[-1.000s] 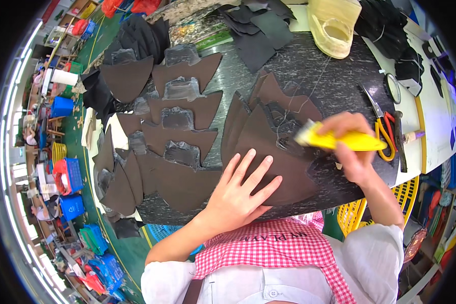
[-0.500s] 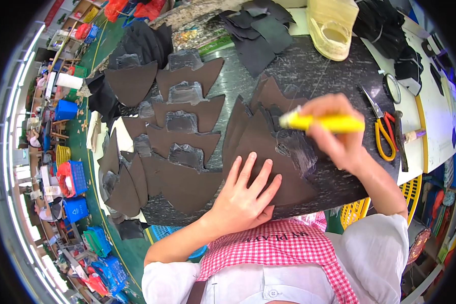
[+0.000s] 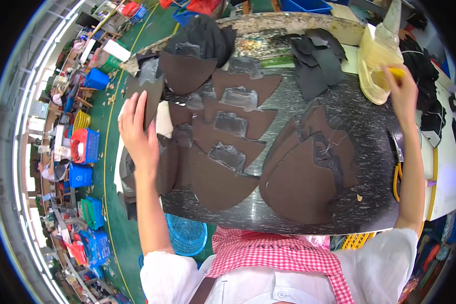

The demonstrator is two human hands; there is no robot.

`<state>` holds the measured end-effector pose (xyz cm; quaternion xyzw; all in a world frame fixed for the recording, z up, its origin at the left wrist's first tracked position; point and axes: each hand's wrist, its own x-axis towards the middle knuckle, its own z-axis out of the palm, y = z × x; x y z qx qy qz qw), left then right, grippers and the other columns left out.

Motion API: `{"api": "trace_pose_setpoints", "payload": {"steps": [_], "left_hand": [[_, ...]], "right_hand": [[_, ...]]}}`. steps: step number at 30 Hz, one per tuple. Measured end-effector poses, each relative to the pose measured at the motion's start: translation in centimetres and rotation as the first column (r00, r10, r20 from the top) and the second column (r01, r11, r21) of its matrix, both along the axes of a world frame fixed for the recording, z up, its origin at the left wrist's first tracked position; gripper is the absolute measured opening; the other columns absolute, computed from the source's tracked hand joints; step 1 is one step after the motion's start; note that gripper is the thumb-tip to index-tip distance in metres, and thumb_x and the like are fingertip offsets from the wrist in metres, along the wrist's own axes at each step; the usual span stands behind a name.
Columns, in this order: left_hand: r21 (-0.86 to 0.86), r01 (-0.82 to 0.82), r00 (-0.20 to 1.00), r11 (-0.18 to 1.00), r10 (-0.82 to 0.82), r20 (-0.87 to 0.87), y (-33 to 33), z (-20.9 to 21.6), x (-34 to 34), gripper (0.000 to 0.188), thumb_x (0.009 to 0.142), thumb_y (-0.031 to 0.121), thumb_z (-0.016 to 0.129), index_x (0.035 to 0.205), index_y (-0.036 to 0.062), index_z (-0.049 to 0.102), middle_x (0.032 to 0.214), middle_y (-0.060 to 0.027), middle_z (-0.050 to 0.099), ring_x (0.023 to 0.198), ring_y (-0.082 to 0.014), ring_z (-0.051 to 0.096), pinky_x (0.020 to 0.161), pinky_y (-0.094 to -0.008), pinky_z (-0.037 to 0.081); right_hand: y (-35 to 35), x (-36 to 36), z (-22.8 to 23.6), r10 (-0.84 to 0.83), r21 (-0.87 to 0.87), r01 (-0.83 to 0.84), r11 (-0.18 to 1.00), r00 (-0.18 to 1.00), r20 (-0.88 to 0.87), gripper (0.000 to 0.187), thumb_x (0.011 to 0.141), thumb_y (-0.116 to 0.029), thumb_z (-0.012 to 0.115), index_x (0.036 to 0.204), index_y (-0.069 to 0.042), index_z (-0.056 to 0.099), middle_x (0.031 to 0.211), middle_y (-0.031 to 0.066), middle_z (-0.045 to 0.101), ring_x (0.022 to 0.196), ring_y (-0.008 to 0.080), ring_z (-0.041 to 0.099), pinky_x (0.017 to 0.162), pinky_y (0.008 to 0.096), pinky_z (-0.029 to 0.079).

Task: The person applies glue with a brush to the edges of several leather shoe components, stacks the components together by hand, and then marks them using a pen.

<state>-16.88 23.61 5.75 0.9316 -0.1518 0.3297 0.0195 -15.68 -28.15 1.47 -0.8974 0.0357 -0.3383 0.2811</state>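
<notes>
My left hand [image 3: 138, 133] reaches to the far left of the table. Its fingers and thumb hold the lower edge of a dark brown shoe-upper piece [image 3: 155, 96] with a shiny grey patch on top. At the far right my right hand [image 3: 403, 96] grips a yellow-handled brush [image 3: 397, 73] at the mouth of a pale yellow glue pot [image 3: 366, 66]; the brush's tip is hidden. Between my arms a fanned stack of brown pieces [image 3: 301, 177] lies on the black tabletop. Left of it, overlapping brown pieces [image 3: 225, 185] show shiny coated patches.
Black cut pieces [image 3: 319, 61] lie at the back, near a dark pile [image 3: 200, 38]. Orange-handled scissors [image 3: 397, 175] rest at the right. A blue basket [image 3: 187, 234] stands below the front edge. Blue crates [image 3: 88, 146] line the floor at left.
My left hand has left the fanned stack for the far left, now with a brown piece. My right hand has carried the brush from the stack to the glue pot. The view has shifted.
</notes>
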Motion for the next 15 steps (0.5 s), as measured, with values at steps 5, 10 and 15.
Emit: {"api": "trace_pose_setpoints", "payload": {"steps": [5, 10, 15], "left_hand": [[-0.282, 0.554, 0.62, 0.784, -0.614, -0.488, -9.1, -3.0, -3.1, 0.065, 0.068, 0.033, 0.074, 0.126, 0.0099, 0.054, 0.14, -0.0168, 0.041, 0.134, -0.0371, 0.032, 0.109, -0.0517, 0.022], [-0.27, 0.751, 0.338, 0.603, -0.701, -0.628, -14.8, -6.8, -9.6, 0.073, 0.061, 0.04, 0.078, 0.129, 0.0271, 0.054, 0.146, -0.0099, 0.036, 0.135, -0.0391, 0.029, 0.105, -0.0639, 0.019], [-0.278, 0.718, 0.361, 0.638, -0.682, -0.636, -15.1, -7.1, -10.2, 0.077, 0.059, 0.036, 0.079, 0.131, 0.028, 0.053, 0.147, -0.0112, 0.035, 0.135, -0.0428, 0.027, 0.104, -0.0659, 0.019]], "right_hand": [[-3.7, 0.2, -0.7, -0.053, 0.059, 0.064, 0.996, 0.983, -0.173, 0.041, 0.088, -0.043, 0.061, 0.09, -0.002, 0.061, 0.071, 0.0073, 0.063, 0.064, 0.0118, 0.055, 0.06, 0.0264, 0.043], [2.6, -6.1, 0.2, 0.507, 0.826, -0.221, 0.519, 0.858, -0.089, 0.044, 0.09, -0.05, 0.05, 0.088, -0.005, 0.052, 0.074, 0.0104, 0.065, 0.06, 0.0133, 0.062, 0.056, 0.0237, 0.048], [7.9, -11.5, -1.2, 0.752, 0.71, -0.445, 0.545, 0.633, -0.181, 0.02, 0.077, -0.022, 0.063, 0.075, -0.006, 0.052, 0.08, 0.0082, 0.063, 0.075, 0.015, 0.059, 0.069, 0.028, 0.047]]}}
